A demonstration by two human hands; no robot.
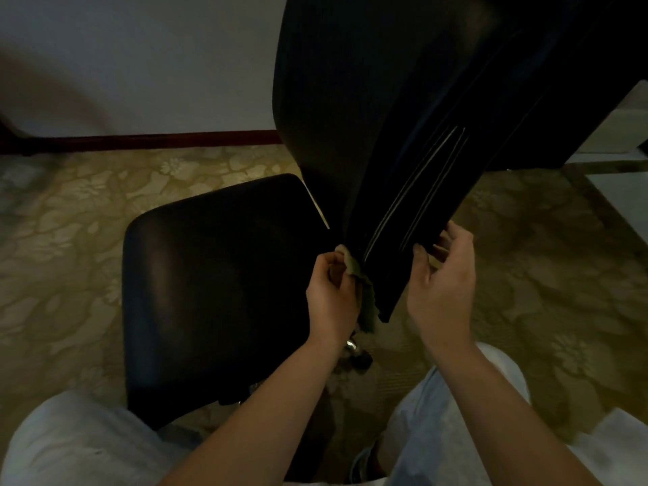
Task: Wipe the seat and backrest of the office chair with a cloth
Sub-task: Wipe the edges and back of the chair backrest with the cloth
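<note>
We find the olive-green cloth (369,310) bunched in the left grip (333,296), whose fingers and thumb are curled round it. It is pressed against the lower left edge of the office chair's backrest (385,100). A loose end of the cloth hangs down past the wrist, alongside that edge. The right grip (441,285) is clasped on the opposite, right edge of the same lower part, thumb on the near face and fingers wrapped behind it. So the narrow bottom of the backrest sits between our two hands.

The backrest is black, with thin pale stripes (413,191) running lengthwise, and it widens as it rises to the top of the view. The black padded seat (217,275) lies to the left of the hands, its surface glossy. Below the left wrist we make out a bit of metal and a dark caster (361,359) of the chair's base, though dimly.

Both forearms are bare. Pale trouser legs (438,415) show at the bottom, one knee to each side. The chair stands on a yellow-green floral carpet (70,222). That carpet meets a dark red baseboard (140,138) under a plain pale wall (140,64). The light is low throughout.
</note>
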